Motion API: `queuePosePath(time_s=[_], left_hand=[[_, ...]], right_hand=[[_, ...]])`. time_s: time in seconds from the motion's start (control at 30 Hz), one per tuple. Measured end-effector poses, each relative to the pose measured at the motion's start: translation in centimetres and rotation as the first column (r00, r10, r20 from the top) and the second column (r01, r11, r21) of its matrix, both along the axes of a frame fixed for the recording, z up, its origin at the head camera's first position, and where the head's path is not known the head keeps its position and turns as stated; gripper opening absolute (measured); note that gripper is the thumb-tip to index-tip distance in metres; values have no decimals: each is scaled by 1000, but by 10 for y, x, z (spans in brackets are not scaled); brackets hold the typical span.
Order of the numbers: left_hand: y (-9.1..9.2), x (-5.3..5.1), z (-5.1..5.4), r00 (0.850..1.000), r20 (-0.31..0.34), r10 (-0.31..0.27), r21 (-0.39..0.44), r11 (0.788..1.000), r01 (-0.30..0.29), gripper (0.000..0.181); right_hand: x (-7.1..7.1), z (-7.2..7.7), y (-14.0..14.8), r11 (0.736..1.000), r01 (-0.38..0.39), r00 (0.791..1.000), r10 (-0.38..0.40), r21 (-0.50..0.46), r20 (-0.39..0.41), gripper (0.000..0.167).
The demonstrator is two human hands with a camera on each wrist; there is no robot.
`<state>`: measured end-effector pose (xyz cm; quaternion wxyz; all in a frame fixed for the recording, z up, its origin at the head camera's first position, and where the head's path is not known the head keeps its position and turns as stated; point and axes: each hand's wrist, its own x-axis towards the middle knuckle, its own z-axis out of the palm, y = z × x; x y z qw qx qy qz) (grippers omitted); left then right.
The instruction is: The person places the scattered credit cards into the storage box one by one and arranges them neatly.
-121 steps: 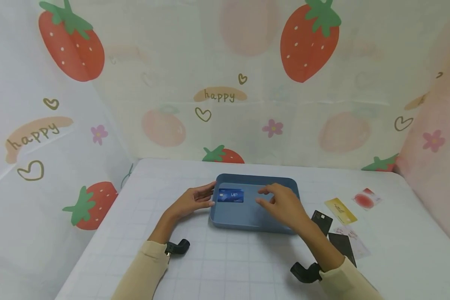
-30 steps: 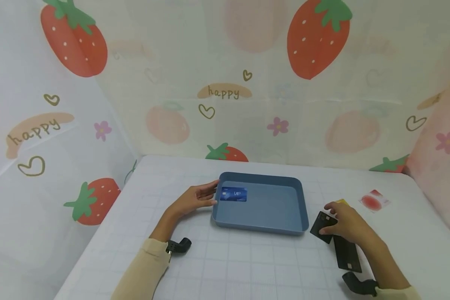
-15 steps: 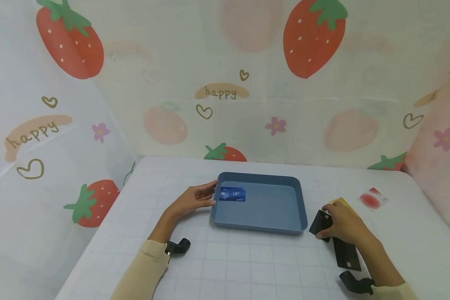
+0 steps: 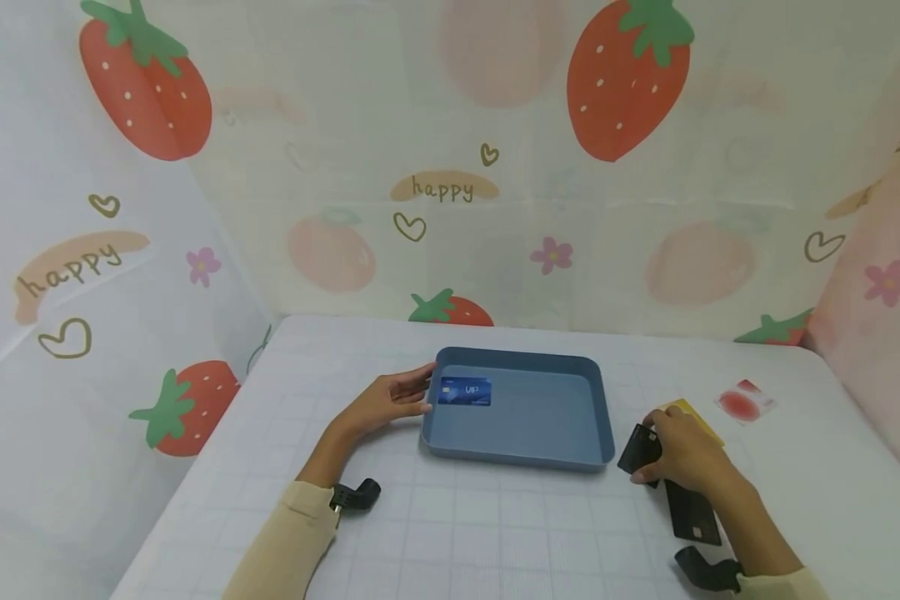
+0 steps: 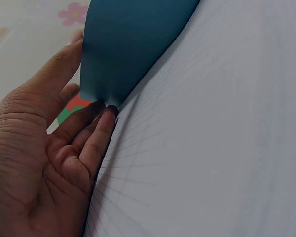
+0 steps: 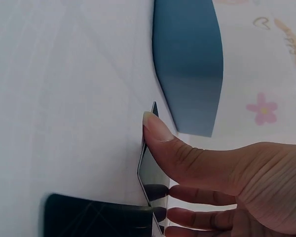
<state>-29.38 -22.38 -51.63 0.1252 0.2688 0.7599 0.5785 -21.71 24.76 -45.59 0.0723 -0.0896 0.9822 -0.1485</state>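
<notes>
My right hand [image 4: 682, 450] pinches a black card [image 4: 640, 448] by its edges, thumb on the near edge and fingers on the far one. The right wrist view shows this card [image 6: 153, 170] tilted up off the table, its shiny underside reflecting the fingers. A second black card [image 4: 693, 512] lies partly under the hand. Behind the hand, a yellow card [image 4: 693, 417] is partly hidden. My left hand [image 4: 378, 407] touches the left wall of a blue-grey tray [image 4: 517, 458] with fairly straight fingers and thumb. A blue VIP card [image 4: 465, 391] lies in the tray's far left corner.
A clear card with a red print [image 4: 744, 402] lies flat at the right, beyond the yellow card. White grid-patterned cloth [image 4: 495, 542] covers the table. A strawberry-printed curtain [image 4: 450, 250] stands behind it and along both sides.
From over the tray, my right hand has moved right to the cards. It has gripped one black card and tilted it up from the table. My left hand has stayed at the tray's wall.
</notes>
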Motion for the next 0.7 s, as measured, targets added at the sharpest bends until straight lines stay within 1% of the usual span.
queuePosePath(time_s=[0.1, 0.23, 0.4, 0.5, 0.57, 0.7], left_hand=[[0, 0, 1, 1000, -3, 4, -9, 1000, -4, 75], [0, -1, 0, 1000, -11, 4, -12, 1000, -4, 74], [0, -3, -1, 1000, -19, 1, -6, 1000, -1, 74], [0, -3, -1, 1000, -10, 0, 0, 1000, 0, 73], [0, -2, -1, 1000, -2, 0, 1, 1000, 0, 74], [0, -3, 0, 1000, 0, -1, 6, 1000, 1, 74]], right_hand=[[0, 0, 0, 1000, -6, 1000, 6, -3, -11, 85], [-1, -1, 1, 1000, 7, 1000, -7, -8, -11, 85], [-1, -2, 0, 999, 19, 1000, -19, -32, -7, 98], [-1, -2, 1, 999, 12, 1000, -13, -46, -15, 103], [-1, -2, 1, 999, 3, 1000, -4, -48, -20, 99], [-2, -1, 2, 999, -12, 999, 10, -49, -42, 86]])
